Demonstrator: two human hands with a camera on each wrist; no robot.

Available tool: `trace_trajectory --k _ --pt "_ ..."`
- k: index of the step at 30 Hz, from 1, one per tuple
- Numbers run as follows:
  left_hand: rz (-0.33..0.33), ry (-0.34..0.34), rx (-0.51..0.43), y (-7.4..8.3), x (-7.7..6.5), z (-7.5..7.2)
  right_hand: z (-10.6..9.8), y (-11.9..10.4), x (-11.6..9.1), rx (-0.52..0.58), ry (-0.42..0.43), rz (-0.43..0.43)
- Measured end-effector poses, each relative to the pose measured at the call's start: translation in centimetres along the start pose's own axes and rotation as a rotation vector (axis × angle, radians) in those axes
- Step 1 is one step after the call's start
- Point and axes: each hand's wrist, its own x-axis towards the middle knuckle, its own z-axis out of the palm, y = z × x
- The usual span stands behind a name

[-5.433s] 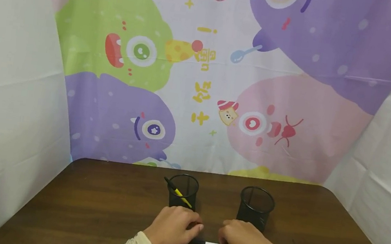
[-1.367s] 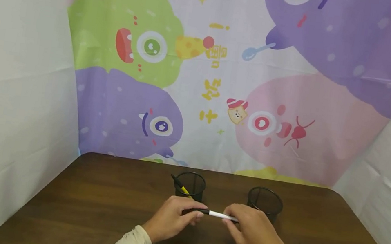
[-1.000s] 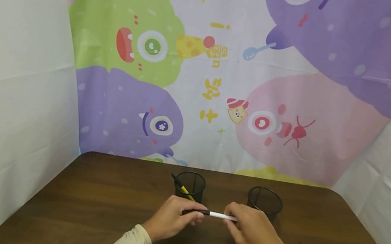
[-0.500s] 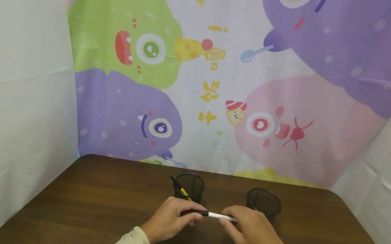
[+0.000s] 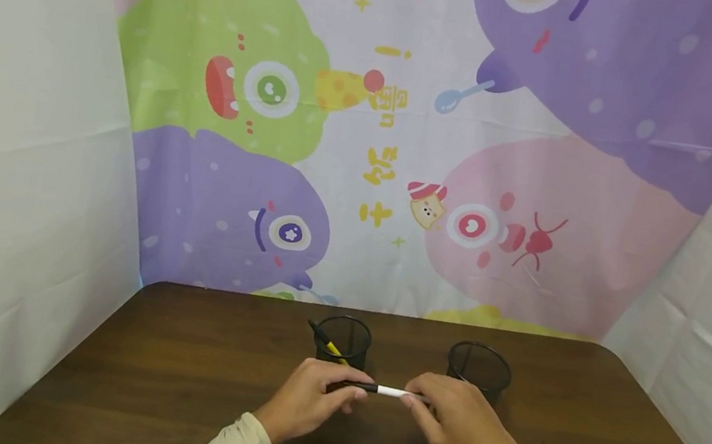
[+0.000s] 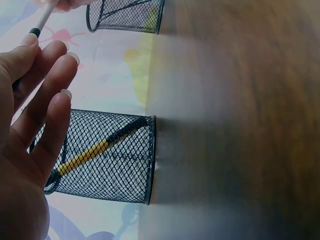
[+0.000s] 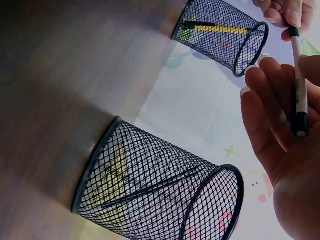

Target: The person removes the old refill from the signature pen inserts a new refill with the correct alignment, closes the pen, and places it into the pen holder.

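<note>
A white pen with a black cap [image 5: 391, 392] is held level above the brown table [image 5: 173, 378], just in front of two black mesh cups. My left hand [image 5: 359, 392] pinches the black cap end [image 6: 34, 33]. My right hand [image 5: 411, 402] grips the white barrel [image 7: 298, 85], which lies across its fingers. The left mesh cup [image 5: 342, 340] holds a yellow and black pen [image 5: 329, 344] leaning inside it, also seen as the yellow pen [image 6: 85, 154] through the mesh. The right mesh cup [image 5: 479, 367] shows nothing inside.
A cartoon-printed backdrop [image 5: 406, 146] hangs behind the table's far edge, and white cloth walls [image 5: 18, 170] close both sides. Bare tabletop lies left and right of the cups.
Since the earliest frame both hands have lifted the pen off the table to cup-rim height. In the last second my right fingers slid a little left along the barrel.
</note>
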Motion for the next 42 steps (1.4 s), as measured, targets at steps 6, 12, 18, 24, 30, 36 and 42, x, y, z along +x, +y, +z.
trace_trajectory --k 6,12,18,24,30,36,42 --pt "-0.049 -0.019 -0.036 0.2 0.0 -0.1 0.0 0.0 0.0 -0.011 0.003 -0.008" --pt "-0.075 -0.016 -0.087 0.2 0.0 -0.1 0.1 0.1 0.0 -0.018 0.027 -0.034" --pt "-0.11 -0.019 -0.105 0.4 -0.1 0.0 0.2 0.0 0.1 0.01 0.038 -0.041" --pt "-0.114 -0.02 -0.109 0.4 -0.1 0.3 0.2 -0.1 0.1 0.001 0.057 -0.043" --pt "-0.129 -0.029 -0.136 0.5 0.0 0.6 0.2 -0.1 0.1 -0.01 0.073 -0.044" --pt "-0.116 -0.034 -0.128 0.7 -0.1 0.8 0.2 -0.1 0.1 0.001 0.085 -0.06" --pt "-0.098 -0.026 -0.127 0.3 -0.1 1.0 0.2 -0.1 0.1 0.021 0.096 -0.079"
